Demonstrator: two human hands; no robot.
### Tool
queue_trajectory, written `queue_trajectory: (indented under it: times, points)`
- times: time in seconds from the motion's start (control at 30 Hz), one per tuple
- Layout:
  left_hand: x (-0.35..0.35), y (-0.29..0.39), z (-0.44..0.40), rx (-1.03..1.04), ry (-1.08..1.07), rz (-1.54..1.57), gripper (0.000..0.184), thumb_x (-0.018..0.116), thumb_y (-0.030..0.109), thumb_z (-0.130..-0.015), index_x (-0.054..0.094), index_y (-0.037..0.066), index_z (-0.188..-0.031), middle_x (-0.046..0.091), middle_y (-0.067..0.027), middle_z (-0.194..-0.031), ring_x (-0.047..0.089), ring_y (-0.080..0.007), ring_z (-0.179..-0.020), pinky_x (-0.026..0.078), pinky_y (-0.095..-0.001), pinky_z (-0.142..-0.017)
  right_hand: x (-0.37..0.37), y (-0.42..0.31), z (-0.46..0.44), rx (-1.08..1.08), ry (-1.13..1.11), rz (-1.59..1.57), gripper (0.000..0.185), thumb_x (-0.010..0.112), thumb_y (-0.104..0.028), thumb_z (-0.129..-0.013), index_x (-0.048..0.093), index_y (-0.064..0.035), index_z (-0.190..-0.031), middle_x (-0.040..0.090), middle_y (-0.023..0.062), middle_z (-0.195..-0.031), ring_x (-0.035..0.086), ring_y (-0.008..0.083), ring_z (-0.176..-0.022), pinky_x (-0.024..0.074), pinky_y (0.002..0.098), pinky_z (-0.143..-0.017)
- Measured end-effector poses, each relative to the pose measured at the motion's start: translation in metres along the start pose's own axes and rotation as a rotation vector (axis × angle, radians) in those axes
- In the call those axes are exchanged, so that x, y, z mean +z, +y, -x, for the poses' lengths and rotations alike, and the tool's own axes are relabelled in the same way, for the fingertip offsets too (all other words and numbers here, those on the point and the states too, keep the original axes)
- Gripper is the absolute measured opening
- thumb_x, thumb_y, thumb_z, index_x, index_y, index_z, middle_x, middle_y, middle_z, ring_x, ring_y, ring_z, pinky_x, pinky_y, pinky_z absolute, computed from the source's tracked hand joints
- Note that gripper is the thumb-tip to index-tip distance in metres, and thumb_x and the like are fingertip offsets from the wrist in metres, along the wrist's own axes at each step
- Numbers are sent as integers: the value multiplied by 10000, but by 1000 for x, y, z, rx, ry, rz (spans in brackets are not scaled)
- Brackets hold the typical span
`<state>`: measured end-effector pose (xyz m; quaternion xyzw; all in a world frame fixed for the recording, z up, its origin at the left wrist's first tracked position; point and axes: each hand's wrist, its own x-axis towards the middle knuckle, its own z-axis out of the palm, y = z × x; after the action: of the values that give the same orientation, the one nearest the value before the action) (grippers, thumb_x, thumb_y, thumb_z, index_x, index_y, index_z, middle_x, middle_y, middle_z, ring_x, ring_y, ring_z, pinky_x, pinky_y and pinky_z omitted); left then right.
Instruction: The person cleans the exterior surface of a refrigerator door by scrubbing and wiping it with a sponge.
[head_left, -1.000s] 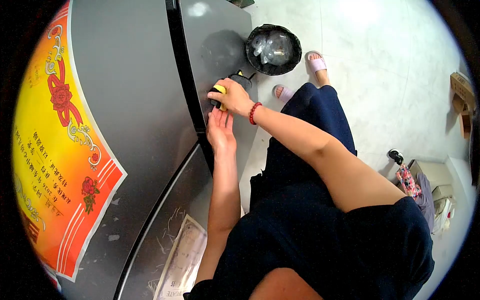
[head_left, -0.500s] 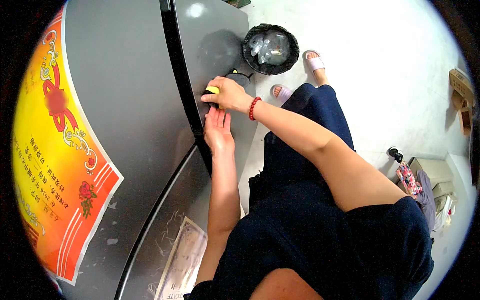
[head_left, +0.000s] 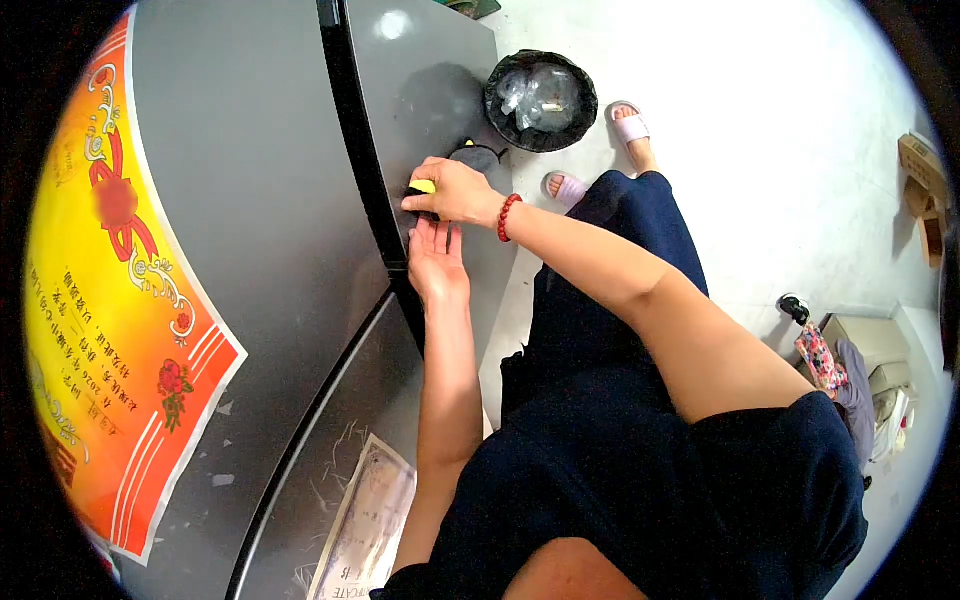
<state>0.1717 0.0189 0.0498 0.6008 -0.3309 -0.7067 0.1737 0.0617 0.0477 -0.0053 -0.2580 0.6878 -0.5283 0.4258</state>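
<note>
My right hand, with a red bead bracelet at its wrist, pinches a small yellow and black object close to the grey refrigerator door. Fingers cover most of that object, so its kind cannot be made out. Just below it, my left hand has its palm turned up and its fingers stretched out; the fingertips are near the object, and I cannot tell whether they touch it. A dark grey piece with a bit of yellow shows against the refrigerator, just past my right hand.
An orange and yellow award sheet and a paler certificate are on the refrigerator. A black-lined bin holding clear plastic stands by my slippered feet. Cardboard boxes and a sofa-like seat are at right.
Both hands stay nearly in place. My right hand has shifted very slightly, and the view has moved a little.
</note>
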Motion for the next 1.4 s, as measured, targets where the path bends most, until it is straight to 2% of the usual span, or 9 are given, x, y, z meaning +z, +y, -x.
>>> queue_trajectory:
  times: [0.17, 0.2, 0.37, 0.5, 0.63, 0.87, 1.13, 1.27, 1.4]
  points:
    - [-4, 1, -3, -28, 18, 24, 529, 320, 323, -987, 304, -57, -1355, 346, -168, -1397, 346, -264, -1291, 287, -433, -1083, 0, 11, -8, 243, 14, -141, 413, 677, -459, -747, 654, -110, -967, 607, 101, -1008, 602, 300, -935, 483, 391, -789]
    - [-3, 1, -5, -18, 10, 27, 527, 319, 323, -987, 308, -55, -1353, 351, -166, -1393, 352, -263, -1286, 288, -433, -1083, 1, 5, -7, 74, 24, -45, 409, 680, -459, -744, 655, -117, -967, 605, 97, -1024, 601, 296, -937, 482, 391, -788]
    - [-7, -1, -5, -23, 3, 15, 517, 320, 322, -985, 320, -46, -1348, 368, -153, -1377, 375, -259, -1266, 288, -436, -1081, -7, 0, -7, 130, -3, -49, 360, 662, -436, -762, 659, -119, -932, 603, 91, -970, 596, 313, -935, 484, 409, -780]
    - [-3, 0, -3, -14, -5, 25, 508, 320, 319, -984, 330, -39, -1344, 387, -145, -1364, 383, -250, -1262, 277, -439, -1087, -1, -4, 1, -126, 43, 99, 322, 667, -412, -757, 656, -127, -907, 604, 75, -944, 580, 287, -944, 491, 404, -770]
    - [-5, -1, -5, -18, 13, 15, 503, 312, 320, -985, 341, -37, -1338, 408, -141, -1350, 385, -242, -1262, 280, -436, -1083, -8, -5, -5, -101, 196, 170, 280, 670, -385, -755, 650, -132, -873, 597, 55, -922, 569, 283, -921, 495, 402, -752]
    - [-4, -1, -3, 1, -22, 3, 510, 305, 324, -986, 339, -50, -1332, 403, -152, -1356, 381, -242, -1269, 286, -432, -1079, -8, -5, -1, -255, 205, 195, 270, 680, -362, -763, 635, -110, -848, 594, 33, -897, 566, 267, -886, 489, 381, -723]
    - [-4, -4, -4, 4, 2, 4, 521, 303, 331, -987, 330, -48, -1343, 387, -160, -1371, 372, -255, -1277, 291, -433, -1079, -3, -1, 4, -213, 125, 182, 301, 669, -406, -752, 647, -133, -877, 596, 54, -921, 569, 282, -906, 493, 403, -746]
    - [-3, -2, -2, 0, 22, -11, 523, 302, 334, -988, 329, -48, -1344, 363, -167, -1389, 365, -267, -1282, 289, -434, -1082, -7, 9, -16, 11, 204, 108, 318, 659, -426, -762, 653, -128, -871, 605, 60, -940, 575, 280, -962, 490, 403, -771]
    - [-4, -4, -3, 25, -6, -45, 534, 294, 335, -991, 299, -46, -1366, 323, -182, -1417, 335, -283, -1306, 286, -438, -1085, -3, 7, -4, -7, 110, 37, 388, 667, -464, -749, 653, -95, -870, 598, 74, -948, 581, 286, -941, 482, 396, -787]
